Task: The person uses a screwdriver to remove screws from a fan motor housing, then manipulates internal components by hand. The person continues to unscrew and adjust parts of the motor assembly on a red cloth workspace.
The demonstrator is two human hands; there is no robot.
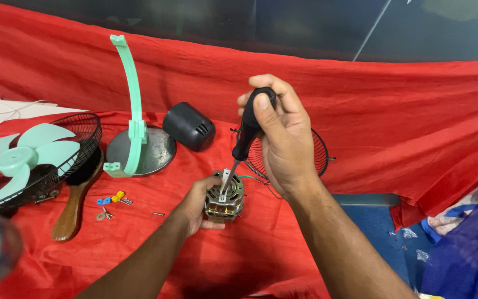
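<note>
The fan motor (224,196) stands upright near the middle of the red cloth (394,116). The left hand (197,205) wraps it from the left side. The right hand (280,135), closed on a black screwdriver (244,147), is above; its shaft slants down-left onto the motor's top.

A small metal fan motor (224,196) stands upright on red cloth — black-handled screwdriver (244,141) tilted, tip at its top.

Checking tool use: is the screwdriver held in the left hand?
No, the right hand grips the screwdriver, while the left hand steadies the motor.
</note>
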